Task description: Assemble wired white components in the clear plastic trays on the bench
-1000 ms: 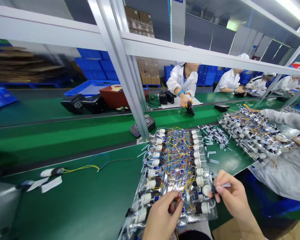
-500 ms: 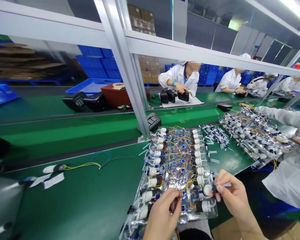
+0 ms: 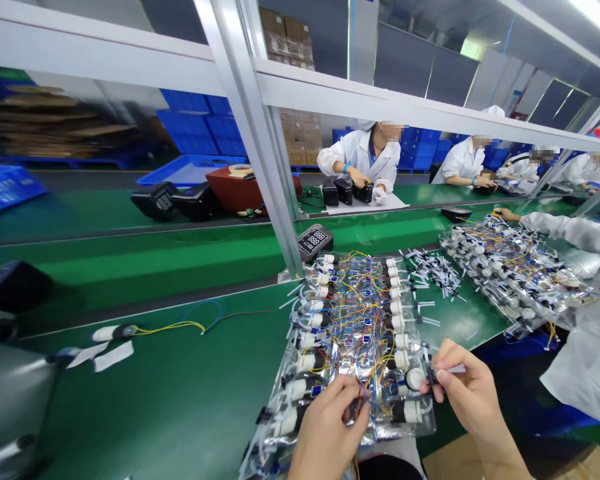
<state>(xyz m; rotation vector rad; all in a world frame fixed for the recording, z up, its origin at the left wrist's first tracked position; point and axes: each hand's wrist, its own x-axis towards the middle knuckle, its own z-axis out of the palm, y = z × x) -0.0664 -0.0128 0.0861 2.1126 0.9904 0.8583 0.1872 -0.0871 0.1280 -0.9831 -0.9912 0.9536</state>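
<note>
A silvery sheet [image 3: 347, 360] in front of me carries rows of small white-and-black cylindrical motor-like parts [image 3: 405, 412] with coloured wires [image 3: 363, 307] running between them. My left hand [image 3: 330, 423] is closed over the near middle of the rows, its thumb and fingertips pinched on thin wires. At the near right edge, my right hand [image 3: 467, 387] pinches a small black piece with a pale tube [image 3: 457, 369]. That piece is beside a round white part end [image 3: 414, 379]. Fingers partly hide the details of both grips.
A pile of black pieces with pale tubes [image 3: 435, 272] lies beyond the sheet. One wired cylinder [image 3: 114, 332] lies left. A metal post [image 3: 253, 133] stands before a green conveyor [image 3: 205, 257] bearing black display units [image 3: 316, 241]. At right, a co-worker's sleeve [image 3: 565, 230] reaches over another filled sheet [image 3: 505, 267].
Both my hands stay nearly in place, with small finger movements. The display units on the conveyor have shifted right. Across the line, a co-worker's hand has lowered a black unit beside others.
</note>
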